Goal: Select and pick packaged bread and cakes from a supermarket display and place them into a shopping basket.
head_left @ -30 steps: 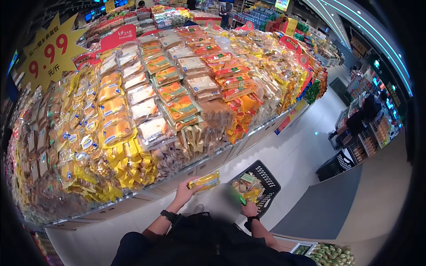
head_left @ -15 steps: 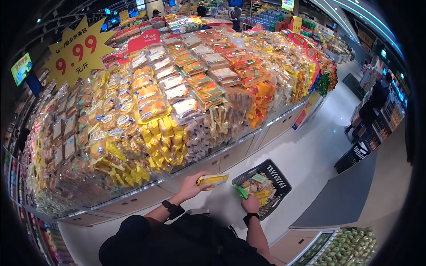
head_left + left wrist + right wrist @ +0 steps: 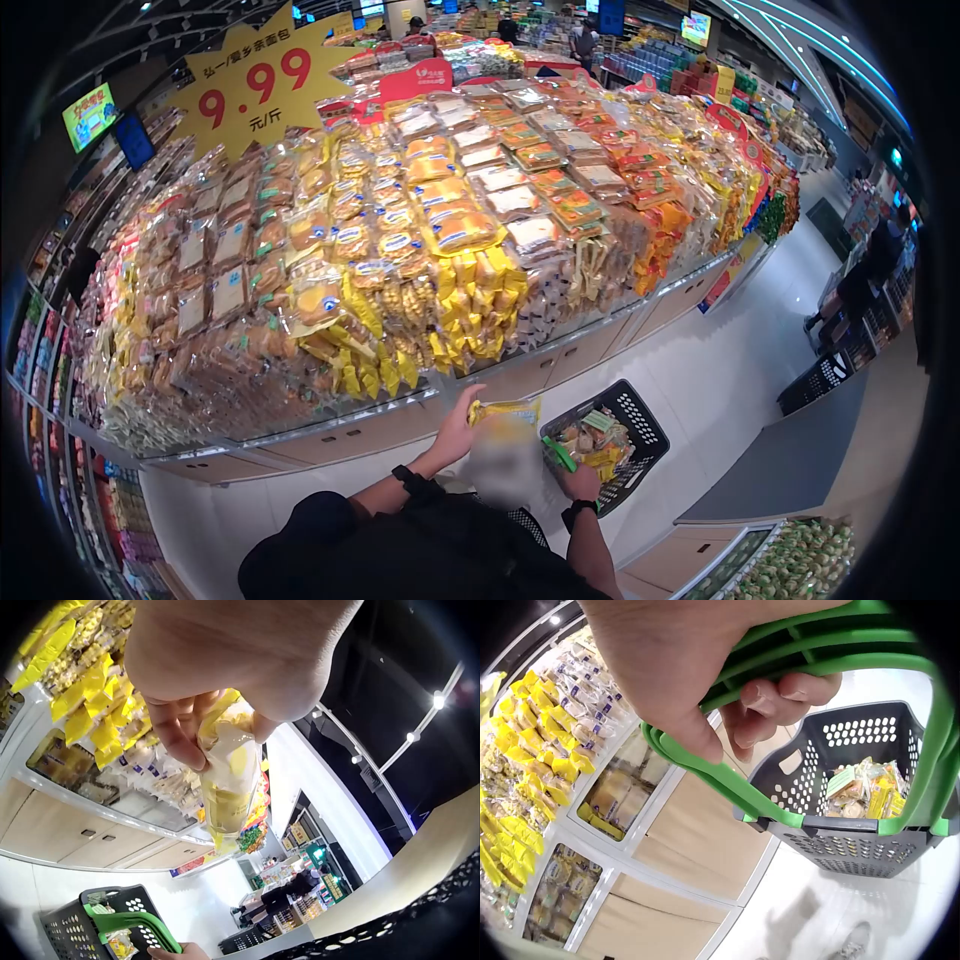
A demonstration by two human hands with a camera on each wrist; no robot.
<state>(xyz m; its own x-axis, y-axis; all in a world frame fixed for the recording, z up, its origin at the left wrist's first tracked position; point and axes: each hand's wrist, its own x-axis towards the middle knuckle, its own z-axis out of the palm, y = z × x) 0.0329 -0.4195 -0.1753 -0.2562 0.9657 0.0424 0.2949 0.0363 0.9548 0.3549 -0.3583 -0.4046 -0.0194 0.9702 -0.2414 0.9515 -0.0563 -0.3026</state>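
Note:
My left hand [image 3: 225,660] pinches a clear packet with yellow ends [image 3: 229,769] between thumb and fingers. In the head view, a blurred patch covers the lower part of this packet [image 3: 520,409], which is in front of the display's lower edge. My right hand [image 3: 667,667] grips the green handle [image 3: 761,802] of a black shopping basket [image 3: 859,712], its fingers curled under the bars. Inside the basket lie several wrapped food packets [image 3: 866,795], some of them yellow. The basket is to the right of my body, tilted in the head view.
A long stepped display of packaged bread [image 3: 455,205] fills the view ahead, above pale cabinets [image 3: 370,433]. A yellow price sign [image 3: 262,85] stands at its left. Another black basket [image 3: 812,383] and a person [image 3: 880,255] are to the right. Green produce [image 3: 800,555] sits at lower right.
The head view has swung left, so the display and price sign sit further right in it. My left hand has tilted the packet and brought it closer to the basket. My right hand still grips the handle.

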